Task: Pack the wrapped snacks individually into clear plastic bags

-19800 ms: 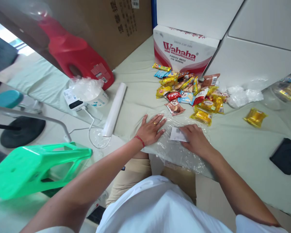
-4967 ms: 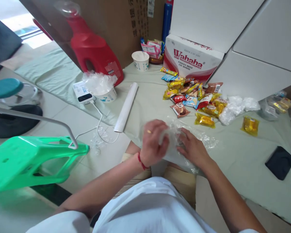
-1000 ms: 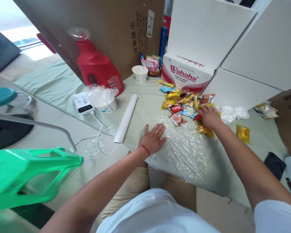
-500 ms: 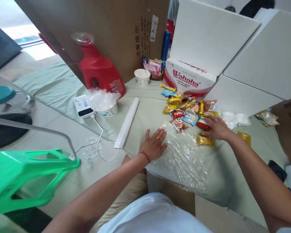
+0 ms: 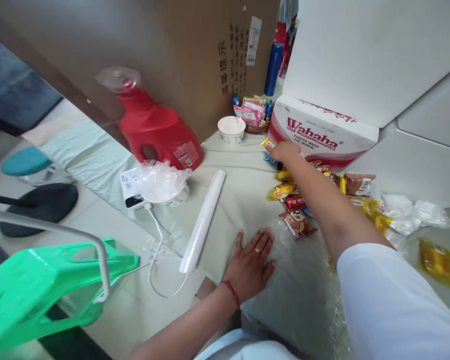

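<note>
My left hand (image 5: pixel 252 264) lies flat, fingers spread, on the pale green cloth at the edge of a clear plastic sheet (image 5: pixel 285 280). It wears a ring and a red string bracelet. My right hand (image 5: pixel 285 150) stretches across the pile, its fingers closed at a small yellow snack packet (image 5: pixel 267 143) beside the Wahaha box. A blue packet (image 5: pixel 270 159) shows just below that hand. Several other wrapped snacks lie under and around the right forearm, among them a brown packet (image 5: pixel 298 223), a red packet (image 5: pixel 294 202) and a yellow packet (image 5: pixel 281 190). My forearm hides part of the pile.
The Wahaha carton (image 5: pixel 318 135) stands behind the snacks. Left of it are a paper bowl (image 5: pixel 231 131), a red jug (image 5: pixel 157 127) and a white roll (image 5: pixel 202 222). White plastic bags (image 5: pixel 401 212) lie right, a green stool (image 5: pixel 33 285) at left.
My right hand has moved from the near right side of the pile to its far left end by the carton. My left hand stays flat on the sheet's edge. The view has shifted.
</note>
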A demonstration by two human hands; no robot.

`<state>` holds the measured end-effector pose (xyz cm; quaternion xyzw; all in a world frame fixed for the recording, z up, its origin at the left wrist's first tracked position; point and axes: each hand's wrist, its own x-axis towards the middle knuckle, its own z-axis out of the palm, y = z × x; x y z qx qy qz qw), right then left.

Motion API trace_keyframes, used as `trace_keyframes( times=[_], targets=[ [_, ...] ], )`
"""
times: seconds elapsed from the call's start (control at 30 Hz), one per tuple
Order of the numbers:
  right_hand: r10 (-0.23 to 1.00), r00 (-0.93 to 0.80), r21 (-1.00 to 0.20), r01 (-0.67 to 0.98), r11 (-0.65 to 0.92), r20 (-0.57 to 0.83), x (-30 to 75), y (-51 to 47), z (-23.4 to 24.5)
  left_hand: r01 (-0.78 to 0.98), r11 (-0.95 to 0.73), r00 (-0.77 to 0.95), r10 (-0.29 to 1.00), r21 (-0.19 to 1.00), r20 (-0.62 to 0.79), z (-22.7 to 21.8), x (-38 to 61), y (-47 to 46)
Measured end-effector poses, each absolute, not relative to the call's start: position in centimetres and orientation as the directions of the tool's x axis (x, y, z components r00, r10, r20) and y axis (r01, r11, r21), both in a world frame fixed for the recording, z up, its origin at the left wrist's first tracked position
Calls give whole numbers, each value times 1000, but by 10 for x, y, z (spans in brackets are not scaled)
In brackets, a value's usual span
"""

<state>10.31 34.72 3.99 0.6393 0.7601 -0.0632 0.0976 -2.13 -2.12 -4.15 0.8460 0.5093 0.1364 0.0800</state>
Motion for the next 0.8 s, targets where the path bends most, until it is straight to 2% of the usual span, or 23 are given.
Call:
trace_keyframes(
  times=[0.1,0.17,0.4,0.6,0.8],
  targets=[
    [968,-75,97,990,101,-240,88,352,19,839,-469,449,883,274,137,-40,-22,-20],
    [967,-83,106,988,111,-243,93,347,13,835,-477,458,879,275,135,-39,-22,-20],
    [923,-194,58,972,226,-332,161,332,34,829,-473,457,880,299,126,-37,-23,-19],
    [893,-349,41,926,375,-283,159,344,34,836,-477,457,879,270,137,-39,-23,-20],
    [926,-259,-36,965,259,-274,123,359,11,840,-467,449,884,275,130,-38,-22,-19]
  ],
)
